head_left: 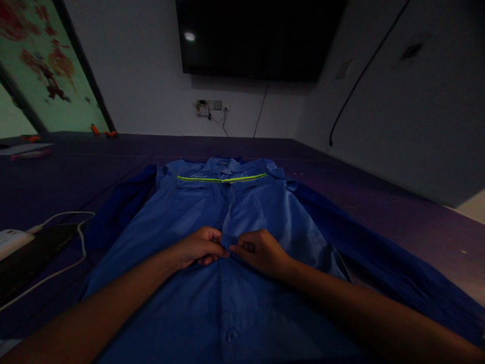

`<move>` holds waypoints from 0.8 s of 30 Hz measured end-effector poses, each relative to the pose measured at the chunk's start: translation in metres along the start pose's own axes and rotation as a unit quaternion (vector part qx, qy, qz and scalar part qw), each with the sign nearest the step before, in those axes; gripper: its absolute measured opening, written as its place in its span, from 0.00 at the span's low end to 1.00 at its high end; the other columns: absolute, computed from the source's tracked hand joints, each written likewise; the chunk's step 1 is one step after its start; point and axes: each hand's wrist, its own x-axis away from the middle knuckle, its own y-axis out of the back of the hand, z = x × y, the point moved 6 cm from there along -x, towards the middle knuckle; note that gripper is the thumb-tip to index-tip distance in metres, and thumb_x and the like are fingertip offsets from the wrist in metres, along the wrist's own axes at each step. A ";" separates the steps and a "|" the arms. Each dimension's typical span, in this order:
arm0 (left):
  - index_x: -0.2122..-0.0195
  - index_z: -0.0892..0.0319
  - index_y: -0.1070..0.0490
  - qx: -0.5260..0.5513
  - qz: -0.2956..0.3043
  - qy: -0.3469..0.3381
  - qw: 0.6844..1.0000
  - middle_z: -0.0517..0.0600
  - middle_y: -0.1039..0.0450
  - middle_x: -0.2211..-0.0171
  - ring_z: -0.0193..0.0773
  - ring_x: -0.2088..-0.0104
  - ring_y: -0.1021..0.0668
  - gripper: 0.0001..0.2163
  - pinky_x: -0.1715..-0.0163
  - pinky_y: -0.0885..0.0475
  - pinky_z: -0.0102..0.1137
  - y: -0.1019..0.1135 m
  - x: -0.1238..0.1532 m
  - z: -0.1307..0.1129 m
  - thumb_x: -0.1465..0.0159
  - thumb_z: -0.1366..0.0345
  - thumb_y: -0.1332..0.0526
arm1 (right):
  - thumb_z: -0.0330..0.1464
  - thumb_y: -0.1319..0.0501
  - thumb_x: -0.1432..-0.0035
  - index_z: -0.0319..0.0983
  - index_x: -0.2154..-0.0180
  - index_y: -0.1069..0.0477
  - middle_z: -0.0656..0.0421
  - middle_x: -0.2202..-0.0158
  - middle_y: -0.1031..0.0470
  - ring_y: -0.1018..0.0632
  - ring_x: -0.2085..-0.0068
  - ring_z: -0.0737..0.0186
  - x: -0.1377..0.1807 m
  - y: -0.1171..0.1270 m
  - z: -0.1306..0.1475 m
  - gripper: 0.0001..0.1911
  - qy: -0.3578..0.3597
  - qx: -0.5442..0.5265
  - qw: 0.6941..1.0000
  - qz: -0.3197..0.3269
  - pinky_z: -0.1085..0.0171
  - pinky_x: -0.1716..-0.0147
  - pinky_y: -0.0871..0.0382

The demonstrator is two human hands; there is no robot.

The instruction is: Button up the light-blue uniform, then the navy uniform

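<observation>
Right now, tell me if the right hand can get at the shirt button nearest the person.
Likely yes: the button lies uncovered on the shirt, just nearer the person than the right hand, with nothing visible blocking the way.

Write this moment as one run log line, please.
left hand: pinching blue shirt at front | right hand: pinching it close by | blue shirt: laid front-up | button: nearer camera than hands

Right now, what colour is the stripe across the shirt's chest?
The stripe on the blue shirt is yellow-green, best seen in the head view.
</observation>
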 end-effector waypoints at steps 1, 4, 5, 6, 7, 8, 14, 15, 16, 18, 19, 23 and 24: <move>0.77 0.63 0.36 -0.013 0.000 -0.005 1.000 0.39 0.39 0.87 0.22 0.90 0.38 0.09 0.92 0.52 0.20 0.000 0.001 -0.001 0.55 0.66 0.36 | 0.38 0.42 0.47 0.36 0.79 0.31 0.64 0.84 0.35 0.38 0.82 0.75 0.000 0.000 0.000 0.14 0.003 -0.002 1.000 0.000 0.72 0.83 0.50; 0.76 0.63 0.36 -0.051 -0.001 -0.014 0.999 0.39 0.38 0.87 0.22 0.89 0.38 0.11 0.91 0.50 0.19 0.000 0.002 -0.002 0.54 0.63 0.36 | 0.38 0.42 0.47 0.36 0.79 0.31 0.64 0.84 0.35 0.38 0.82 0.75 0.000 -0.001 0.000 0.15 0.010 -0.004 1.000 0.003 0.72 0.83 0.50; 0.75 0.63 0.36 -0.061 -0.002 -0.016 0.998 0.39 0.38 0.86 0.22 0.89 0.38 0.11 0.91 0.50 0.19 0.000 0.002 -0.003 0.54 0.62 0.36 | 0.38 0.42 0.47 0.36 0.79 0.31 0.64 0.84 0.35 0.38 0.82 0.75 0.000 -0.001 0.000 0.15 0.010 -0.003 1.000 0.004 0.72 0.83 0.50; 0.75 0.63 0.36 -0.069 -0.003 -0.017 0.997 0.39 0.38 0.86 0.23 0.89 0.37 0.12 0.91 0.49 0.19 0.000 0.003 -0.003 0.53 0.61 0.36 | 0.38 0.42 0.47 0.36 0.80 0.31 0.64 0.84 0.35 0.38 0.82 0.75 0.000 -0.002 -0.001 0.14 0.009 -0.002 1.000 0.006 0.72 0.84 0.50; 0.75 0.63 0.36 -0.076 -0.003 -0.017 0.997 0.39 0.38 0.85 0.23 0.89 0.37 0.12 0.91 0.49 0.19 0.000 0.003 -0.003 0.53 0.60 0.36 | 0.37 0.42 0.47 0.36 0.79 0.31 0.64 0.84 0.35 0.38 0.82 0.74 0.000 -0.002 -0.002 0.14 0.007 -0.001 1.000 0.007 0.72 0.84 0.51; 0.74 0.63 0.36 -0.081 -0.003 -0.018 0.997 0.39 0.37 0.85 0.23 0.88 0.37 0.13 0.91 0.49 0.19 0.000 0.003 -0.004 0.53 0.59 0.36 | 0.37 0.42 0.47 0.36 0.79 0.32 0.64 0.84 0.35 0.38 0.82 0.74 0.000 -0.002 -0.003 0.14 0.006 -0.002 1.000 0.007 0.72 0.84 0.51; 0.74 0.63 0.35 -0.092 0.005 -0.036 0.995 0.39 0.39 0.86 0.23 0.89 0.37 0.17 0.91 0.48 0.19 -0.001 0.003 -0.006 0.53 0.54 0.36 | 0.35 0.42 0.47 0.36 0.79 0.32 0.64 0.84 0.35 0.37 0.82 0.74 0.000 -0.003 -0.005 0.12 0.005 -0.004 1.000 0.009 0.73 0.84 0.50; 0.74 0.63 0.35 -0.092 0.004 -0.037 0.995 0.39 0.39 0.86 0.23 0.89 0.37 0.16 0.91 0.48 0.19 -0.002 0.002 -0.006 0.53 0.54 0.36 | 0.35 0.41 0.47 0.36 0.79 0.32 0.64 0.84 0.35 0.37 0.82 0.75 0.000 -0.003 -0.005 0.12 0.006 -0.004 1.000 0.009 0.73 0.84 0.50; 0.74 0.63 0.35 -0.094 0.001 -0.036 0.995 0.39 0.39 0.87 0.24 0.89 0.37 0.16 0.91 0.48 0.19 -0.002 0.002 -0.005 0.53 0.55 0.36 | 0.35 0.41 0.47 0.36 0.79 0.32 0.64 0.84 0.35 0.37 0.82 0.75 0.000 -0.003 -0.004 0.12 0.006 -0.004 1.000 0.010 0.73 0.84 0.50; 0.74 0.63 0.35 -0.096 -0.003 -0.032 0.995 0.39 0.39 0.86 0.24 0.89 0.37 0.15 0.91 0.48 0.20 -0.001 0.002 -0.004 0.53 0.56 0.36 | 0.36 0.42 0.47 0.36 0.79 0.32 0.65 0.84 0.36 0.38 0.82 0.75 0.000 -0.002 -0.002 0.13 0.005 -0.001 1.000 0.013 0.72 0.84 0.51; 0.74 0.63 0.35 -0.095 -0.003 -0.031 0.995 0.39 0.38 0.86 0.24 0.89 0.37 0.15 0.91 0.48 0.20 -0.001 0.001 -0.004 0.53 0.56 0.36 | 0.36 0.42 0.47 0.36 0.79 0.31 0.65 0.84 0.36 0.38 0.82 0.75 0.000 -0.002 -0.002 0.13 0.003 0.000 1.000 0.014 0.72 0.84 0.51; 0.74 0.63 0.35 -0.082 0.012 -0.033 0.996 0.41 0.35 0.84 0.23 0.88 0.36 0.14 0.91 0.48 0.20 -0.002 0.000 -0.003 0.52 0.58 0.36 | 0.37 0.42 0.47 0.36 0.79 0.31 0.65 0.84 0.36 0.38 0.82 0.75 0.000 0.000 0.001 0.13 0.001 0.001 1.000 0.011 0.72 0.84 0.50; 0.74 0.63 0.35 -0.078 0.014 -0.034 0.996 0.41 0.35 0.84 0.23 0.89 0.37 0.13 0.91 0.48 0.20 -0.002 0.000 -0.002 0.52 0.58 0.37 | 0.37 0.42 0.47 0.36 0.79 0.31 0.64 0.84 0.35 0.38 0.82 0.75 0.000 0.000 0.001 0.14 0.002 0.001 1.000 0.011 0.72 0.83 0.50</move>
